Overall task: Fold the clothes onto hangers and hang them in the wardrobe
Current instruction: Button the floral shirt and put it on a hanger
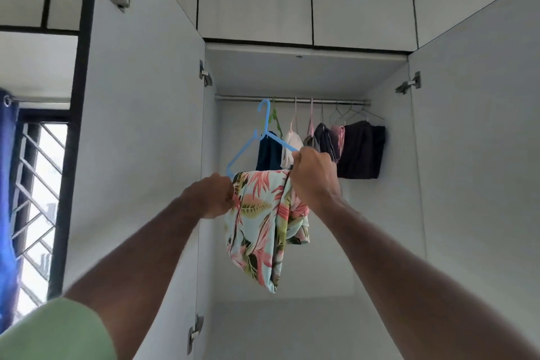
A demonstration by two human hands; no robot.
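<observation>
The wardrobe (306,73) stands open, one door (140,126) swung out on the left, one door (473,126) on the right. A rail (292,99) runs across near the top. Clothes (361,152) hang from it, bunched toward the right. In front, two raised hands hold a hanger (248,146) just below the rail's left part. A garment (263,228) hangs over its bottom bar, between the left hand (213,196) and right hand (314,175). A window (38,199) is far left.
</observation>
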